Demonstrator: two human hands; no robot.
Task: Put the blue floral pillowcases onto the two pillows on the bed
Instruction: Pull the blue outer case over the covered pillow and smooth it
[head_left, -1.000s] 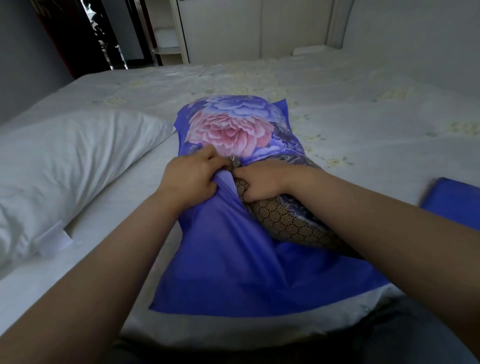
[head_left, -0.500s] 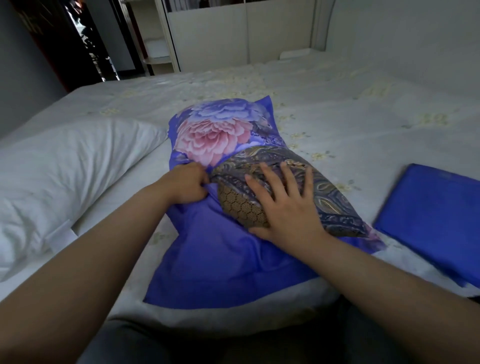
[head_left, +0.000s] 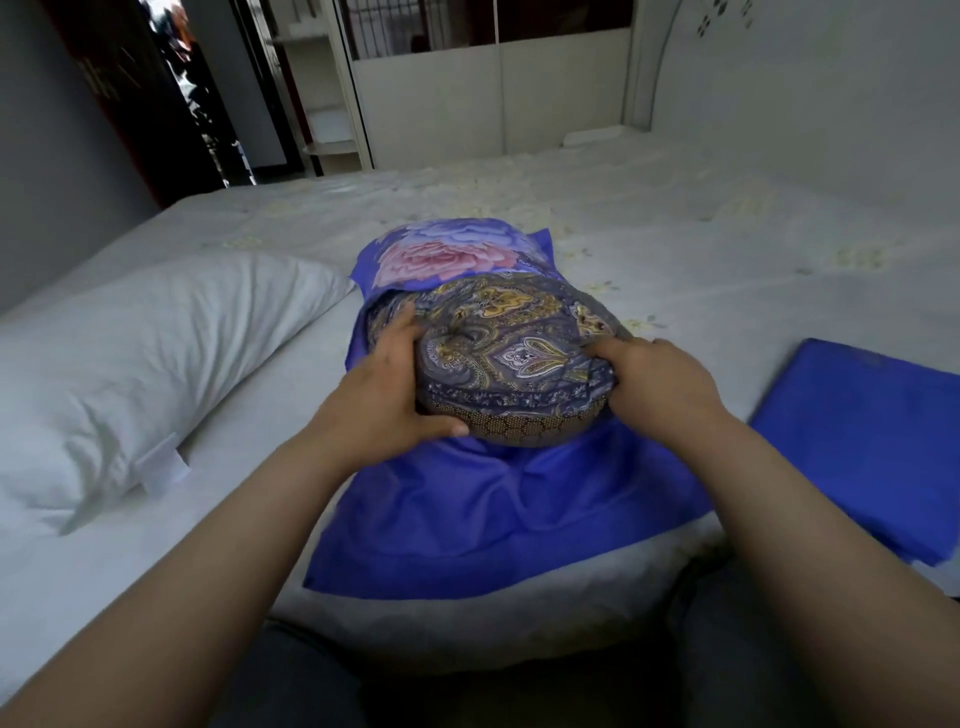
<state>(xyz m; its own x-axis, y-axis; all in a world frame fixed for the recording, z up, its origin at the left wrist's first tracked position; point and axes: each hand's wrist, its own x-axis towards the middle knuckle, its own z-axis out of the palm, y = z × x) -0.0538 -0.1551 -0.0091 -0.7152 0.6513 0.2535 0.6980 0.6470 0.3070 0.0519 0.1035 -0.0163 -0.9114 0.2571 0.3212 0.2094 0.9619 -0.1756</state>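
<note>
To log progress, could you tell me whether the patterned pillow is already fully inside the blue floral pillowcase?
No, only the far end of the patterned pillow sits inside the blue floral pillowcase; both hands hold its uncovered near end.

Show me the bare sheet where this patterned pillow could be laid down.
Free: the wide sheet beyond the folded blue pillowcase, toward the headboard. Narrow strip only between the white pillow and the floral pillowcase. Crowded near both hands.

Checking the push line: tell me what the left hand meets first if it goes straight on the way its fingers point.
The left hand grips the patterned paisley pillow; pointing away up the bed, its fingers would probably slide into the blue floral pillowcase's mouth, though depth is unclear.
</note>
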